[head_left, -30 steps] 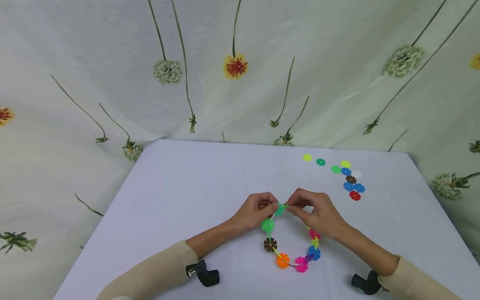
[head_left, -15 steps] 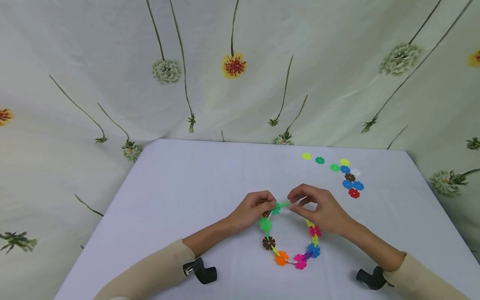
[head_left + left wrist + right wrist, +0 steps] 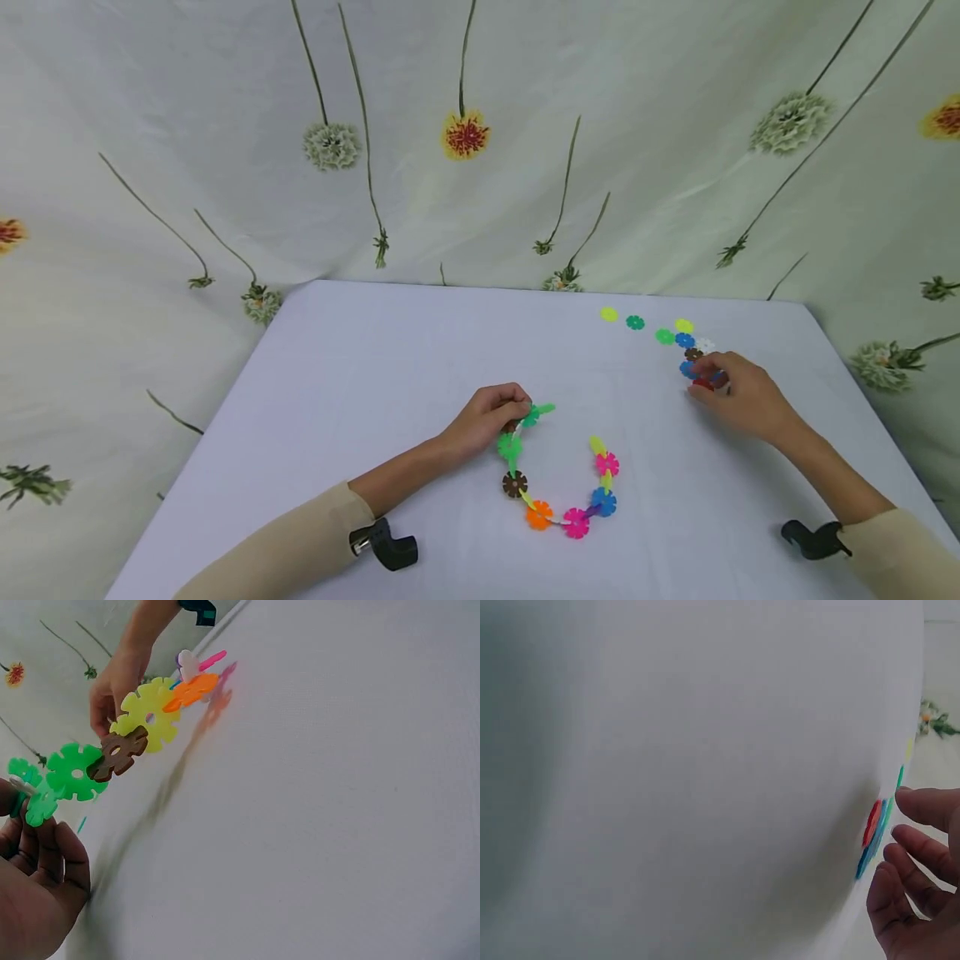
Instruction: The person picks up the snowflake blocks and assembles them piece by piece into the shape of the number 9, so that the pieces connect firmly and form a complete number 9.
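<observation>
My left hand [image 3: 487, 419] pinches one end of a chain of interlocking flower-shaped discs [image 3: 539, 515], close to its green pieces. The chain curves in an unclosed ring, through a brown disc [image 3: 118, 753], an orange one and pink and blue ones, to a yellow disc [image 3: 596, 446] at its other end. In the left wrist view it hangs out from the fingertips above the cloth. Over at the loose discs, my right hand [image 3: 742, 398] reaches beside a red disc [image 3: 871, 823] and blue discs [image 3: 687, 369], partly covering them. Its thumb and fingers stand apart with nothing between them.
More loose discs lie toward the back right: a yellow one [image 3: 609, 314], a dark green one [image 3: 635, 322], a light green one [image 3: 665, 337] and a white one [image 3: 705, 344]. A white cloth [image 3: 375, 358] covers the table, with a flower-patterned curtain [image 3: 465, 208] behind.
My right hand has let go of the chain's green end and moved right and back to the loose discs. The left hand has shifted slightly left with the chain.
</observation>
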Demonstrator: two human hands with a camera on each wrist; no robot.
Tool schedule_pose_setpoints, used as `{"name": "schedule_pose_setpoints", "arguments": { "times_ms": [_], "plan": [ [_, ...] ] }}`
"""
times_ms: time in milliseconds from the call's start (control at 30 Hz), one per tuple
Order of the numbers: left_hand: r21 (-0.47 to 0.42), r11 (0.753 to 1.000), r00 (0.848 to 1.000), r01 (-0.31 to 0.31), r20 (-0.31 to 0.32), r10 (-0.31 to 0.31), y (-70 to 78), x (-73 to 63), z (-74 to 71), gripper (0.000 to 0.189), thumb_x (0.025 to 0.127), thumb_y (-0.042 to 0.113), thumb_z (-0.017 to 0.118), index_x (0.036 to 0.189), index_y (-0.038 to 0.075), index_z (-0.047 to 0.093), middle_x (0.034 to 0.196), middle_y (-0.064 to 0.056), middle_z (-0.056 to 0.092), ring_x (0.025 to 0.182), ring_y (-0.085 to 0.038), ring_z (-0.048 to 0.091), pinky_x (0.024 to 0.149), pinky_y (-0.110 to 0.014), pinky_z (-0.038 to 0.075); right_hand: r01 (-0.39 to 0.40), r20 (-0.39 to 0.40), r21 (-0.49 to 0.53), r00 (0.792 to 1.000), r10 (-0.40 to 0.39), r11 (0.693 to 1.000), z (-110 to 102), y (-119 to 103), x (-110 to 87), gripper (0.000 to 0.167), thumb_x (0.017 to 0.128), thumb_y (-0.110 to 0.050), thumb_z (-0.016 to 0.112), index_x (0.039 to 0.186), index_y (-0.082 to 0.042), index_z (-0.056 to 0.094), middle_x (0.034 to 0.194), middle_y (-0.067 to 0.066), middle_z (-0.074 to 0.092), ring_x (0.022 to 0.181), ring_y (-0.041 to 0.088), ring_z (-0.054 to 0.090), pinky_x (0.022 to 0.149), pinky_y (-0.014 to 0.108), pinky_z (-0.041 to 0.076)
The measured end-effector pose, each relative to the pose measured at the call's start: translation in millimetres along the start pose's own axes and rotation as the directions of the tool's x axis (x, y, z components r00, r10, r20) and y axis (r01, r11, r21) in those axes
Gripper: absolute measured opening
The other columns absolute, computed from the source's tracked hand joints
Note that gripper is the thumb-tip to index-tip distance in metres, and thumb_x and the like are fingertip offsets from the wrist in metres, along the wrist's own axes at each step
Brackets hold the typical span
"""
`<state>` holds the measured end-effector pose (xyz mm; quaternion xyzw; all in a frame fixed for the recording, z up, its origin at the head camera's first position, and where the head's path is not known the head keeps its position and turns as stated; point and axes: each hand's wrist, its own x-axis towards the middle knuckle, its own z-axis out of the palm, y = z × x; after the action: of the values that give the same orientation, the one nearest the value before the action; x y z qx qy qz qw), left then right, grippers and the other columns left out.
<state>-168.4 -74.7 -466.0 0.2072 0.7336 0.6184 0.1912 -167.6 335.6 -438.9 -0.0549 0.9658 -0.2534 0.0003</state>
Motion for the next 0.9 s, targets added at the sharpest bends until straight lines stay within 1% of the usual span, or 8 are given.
{"name": "schedule_pose_setpoints", "arguments": {
  "times_ms": [100, 200, 367, 433, 567, 700, 833, 900],
  "plan": [
    [-0.003, 1.0, 1.0, 0.017, 0.001, -0.017, -1.8, -0.6, -0.4, 0.023, 0.107, 0.016, 0.054, 0.105, -0.004, 0.065, 0.081, 0.004, 0.052, 0.073, -0.008, 0.047, 0.07, -0.019, 0.042, -0.025, -0.004, -0.044, 1.0, 0.025, 0.999, -5.6, 19.9, -0.7, 0.04, 0.096, -0.022, 0.079, 0.124, 0.003, 0.069, 0.115, 0.025, 0.067, 0.101, 0.036, 0.064, 0.073, 0.03, 0.052],
    [-0.004, 1.0, 1.0, 0.029, -0.002, -0.029, -2.7, -0.5, -0.6, 0.023, 0.107, 0.016, 0.054, 0.105, -0.004, 0.065, 0.08, 0.004, 0.052, 0.073, -0.009, 0.047, 0.07, -0.019, 0.042, -0.02, -0.002, -0.036, 1.0, 0.02, 0.999, -7.3, 29.0, 0.4, 0.038, 0.095, -0.02, 0.08, 0.122, 0.004, 0.069, 0.113, 0.025, 0.068, 0.098, 0.035, 0.065, 0.072, 0.03, 0.054],
    [-0.018, 0.999, 0.999, 0.044, -0.001, -0.044, -0.7, -0.3, 0.1, 0.022, 0.107, 0.017, 0.055, 0.106, -0.003, 0.066, 0.08, 0.005, 0.052, 0.074, -0.009, 0.047, 0.07, -0.018, 0.042, -0.019, 0.016, -0.024, 1.0, 0.02, 1.0, -8.3, 31.3, 5.0, 0.032, 0.095, -0.017, 0.08, 0.119, 0.003, 0.07, 0.108, 0.022, 0.072, 0.095, 0.033, 0.067, 0.073, 0.03, 0.055],
    [-0.027, 0.998, 0.999, 0.05, 0.001, -0.05, -0.5, -0.2, 0.4, 0.022, 0.107, 0.017, 0.055, 0.106, -0.002, 0.065, 0.08, 0.005, 0.052, 0.073, -0.009, 0.047, 0.07, -0.018, 0.042, -0.02, 0.021, -0.02, 1.0, 0.02, 1.0, -9.1, 31.1, 5.1, 0.031, 0.095, -0.017, 0.08, 0.118, 0.003, 0.07, 0.106, 0.021, 0.073, 0.094, 0.033, 0.068, 0.074, 0.032, 0.057],
    [-0.031, 0.998, 0.999, 0.052, 0.004, -0.052, -1.8, 0.0, 0.3, 0.021, 0.107, 0.017, 0.055, 0.105, -0.002, 0.065, 0.079, 0.004, 0.051, 0.072, -0.01, 0.046, 0.069, -0.018, 0.042, -0.012, 0.014, -0.014, 1.0, 0.012, 1.0, -8.2, 30.2, 2.9, 0.032, 0.096, -0.021, 0.079, 0.12, -0.001, 0.07, 0.105, 0.018, 0.073, 0.094, 0.031, 0.069, 0.074, 0.033, 0.057],
    [-0.025, 0.998, 0.999, 0.049, 0.002, -0.049, -0.1, 0.2, 0.5, 0.023, 0.107, 0.018, 0.055, 0.106, -0.003, 0.065, 0.079, 0.004, 0.051, 0.072, -0.009, 0.047, 0.069, -0.018, 0.042, 0.008, 0.02, -0.016, 1.0, -0.008, 1.0, -5.8, 29.6, 4.1, 0.035, 0.097, -0.025, 0.08, 0.123, -0.004, 0.071, 0.108, 0.017, 0.071, 0.093, 0.027, 0.066, 0.071, 0.026, 0.053],
    [-0.023, 0.998, 0.999, 0.051, -0.003, -0.051, 1.1, 0.2, 0.6, 0.024, 0.107, 0.018, 0.055, 0.107, -0.004, 0.065, 0.079, 0.004, 0.052, 0.073, -0.008, 0.047, 0.07, -0.018, 0.042, 0.012, 0.037, 0.0, 0.999, -0.012, 1.0, -5.4, 29.1, 8.3, 0.033, 0.096, -0.021, 0.081, 0.119, -0.001, 0.069, 0.111, 0.02, 0.068, 0.093, 0.027, 0.062, 0.068, 0.022, 0.051],
    [-0.022, 0.998, 0.999, 0.053, -0.005, -0.054, 0.7, 0.3, 0.6, 0.024, 0.107, 0.018, 0.055, 0.107, -0.004, 0.066, 0.079, 0.004, 0.053, 0.073, -0.008, 0.048, 0.07, -0.018, 0.042, 0.01, 0.034, 0.011, 0.999, -0.01, 1.0, -4.8, 28.1, 9.7, 0.031, 0.096, -0.018, 0.08, 0.117, -0.001, 0.065, 0.111, 0.021, 0.068, 0.094, 0.029, 0.064, 0.07, 0.02, 0.051]
  ]
}}
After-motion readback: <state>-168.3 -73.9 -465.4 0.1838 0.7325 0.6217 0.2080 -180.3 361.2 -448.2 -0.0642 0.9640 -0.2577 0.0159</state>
